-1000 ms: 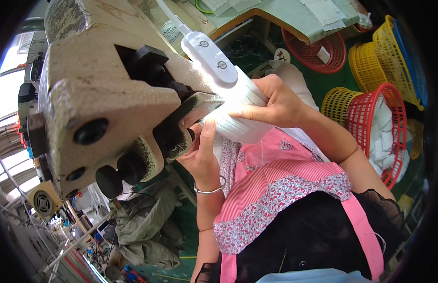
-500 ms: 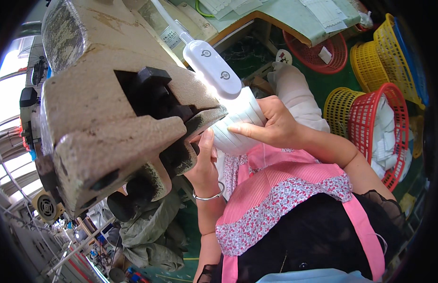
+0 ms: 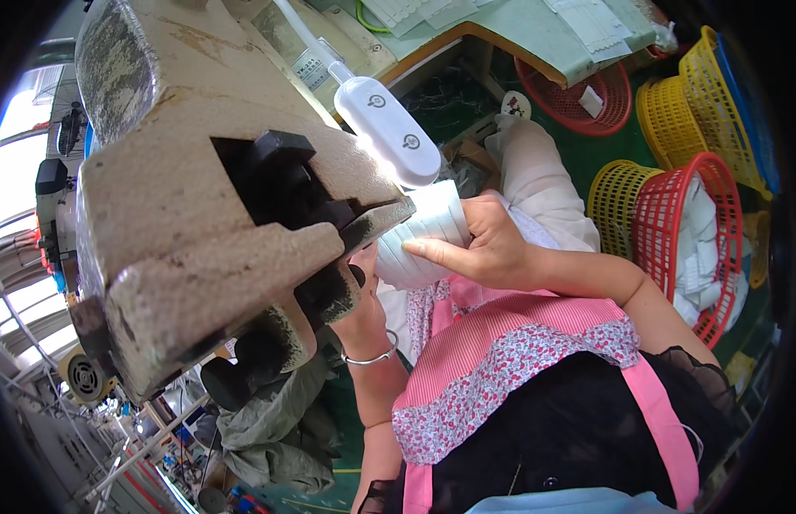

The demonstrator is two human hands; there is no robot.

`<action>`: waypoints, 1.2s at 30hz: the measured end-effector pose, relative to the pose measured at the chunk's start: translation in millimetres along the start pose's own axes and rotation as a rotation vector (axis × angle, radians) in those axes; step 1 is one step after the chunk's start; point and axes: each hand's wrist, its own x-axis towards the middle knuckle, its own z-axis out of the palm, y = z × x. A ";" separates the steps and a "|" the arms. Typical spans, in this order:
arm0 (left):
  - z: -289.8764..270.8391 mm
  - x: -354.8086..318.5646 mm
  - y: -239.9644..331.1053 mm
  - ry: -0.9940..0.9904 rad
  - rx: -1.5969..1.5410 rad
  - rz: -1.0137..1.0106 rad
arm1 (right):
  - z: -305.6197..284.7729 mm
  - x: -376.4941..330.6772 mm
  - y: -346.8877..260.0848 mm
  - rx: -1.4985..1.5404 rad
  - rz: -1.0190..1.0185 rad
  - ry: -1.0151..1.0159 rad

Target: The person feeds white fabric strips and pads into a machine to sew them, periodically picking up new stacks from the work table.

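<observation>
A white ribbed fabric piece [image 3: 428,236] is held up against the underside of a big beige sewing machine head [image 3: 184,223]. My right hand [image 3: 488,253] grips it from the right, thumb across its front. My left hand [image 3: 364,295], with a thin bracelet on the wrist, holds the fabric's left edge; its fingers are mostly hidden behind the machine. A white lamp head [image 3: 389,128] on a thin arm hangs just above the fabric.
A pink apron [image 3: 518,360] covers my lap. To the right stand a red basket [image 3: 672,231] of white pieces and yellow baskets [image 3: 685,111]. Another red basket [image 3: 586,107] sits under the green table edge [image 3: 535,34]. A grey-green cloth heap [image 3: 269,428] lies at lower left.
The machine head now fills more of the picture and the lamp sits lower right. Both hands keep hold of the white fabric, which has shifted slightly right under the machine.
</observation>
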 end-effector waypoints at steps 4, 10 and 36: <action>10.0 -1.1 7.2 0.017 -0.061 -0.071 | 1.1 2.1 0.0 -0.019 -0.044 0.028; -4.1 0.9 -2.1 -0.073 0.012 -0.043 | -13.2 16.4 -4.1 -0.058 -0.067 -0.076; -37.6 24.0 -24.9 -0.160 1.003 0.548 | -5.7 15.3 -15.3 -0.025 0.104 -0.137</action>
